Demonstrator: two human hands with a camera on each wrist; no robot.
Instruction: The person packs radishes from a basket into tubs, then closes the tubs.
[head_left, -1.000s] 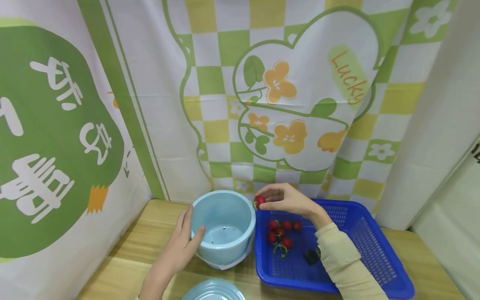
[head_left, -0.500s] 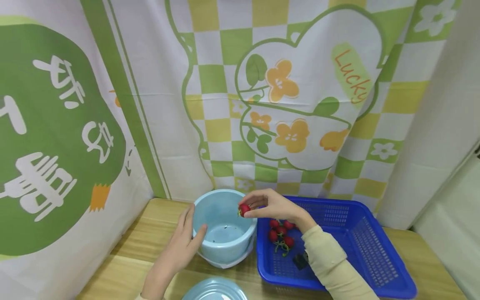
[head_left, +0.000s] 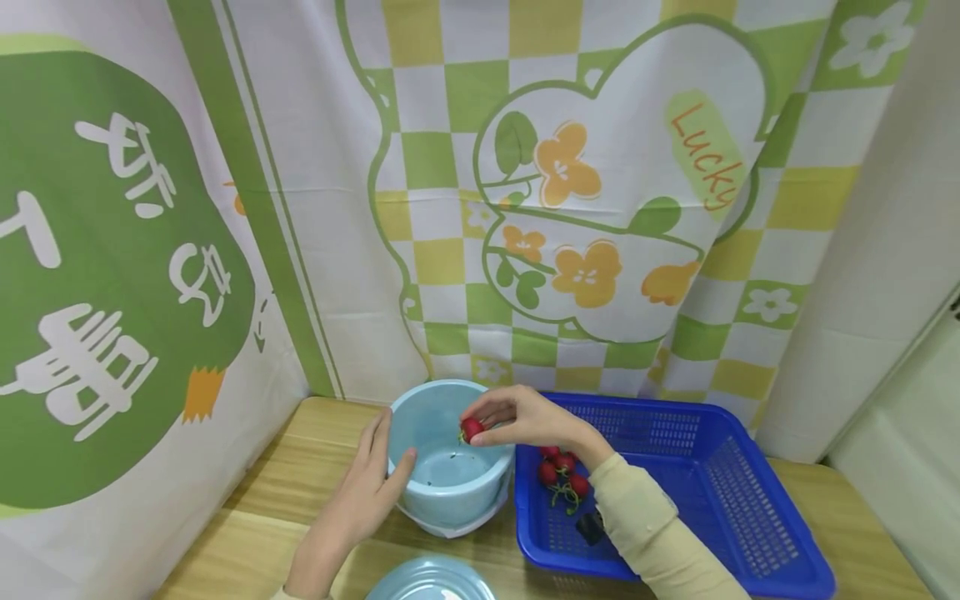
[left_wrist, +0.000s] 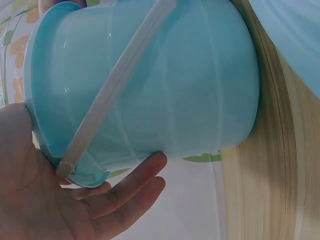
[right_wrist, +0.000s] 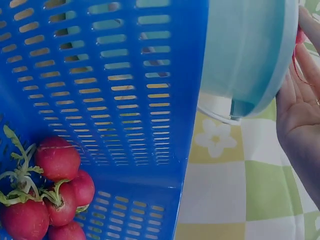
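My left hand (head_left: 367, 479) grips the light blue bucket (head_left: 450, 507) at its left side, thumb over the rim and fingers along the outer wall. In the left wrist view the bucket's pale handle (left_wrist: 117, 82) hangs slantwise across its side. Above the bucket's opening, my right hand (head_left: 521, 419) pinches a red radish (head_left: 471, 429) between thumb and fingers. A few dark specks lie on the bucket's floor. Several more radishes (right_wrist: 57, 159) with green stems sit in the blue basket (head_left: 528, 546), to the right of the bucket; my right forearm crosses over that basket.
A light blue round lid (head_left: 429, 582) lies on the wooden table (head_left: 247, 508) in front of the bucket. Patterned cloth (head_left: 517, 350) hangs right behind bucket and basket, with another cloth (head_left: 150, 333) along the left. A small dark object (head_left: 590, 527) shows beside the right cuff.
The right hand has moved left with the radish, from the basket's left edge to over the bucket's opening, and slightly lower. The left hand stays on the bucket.
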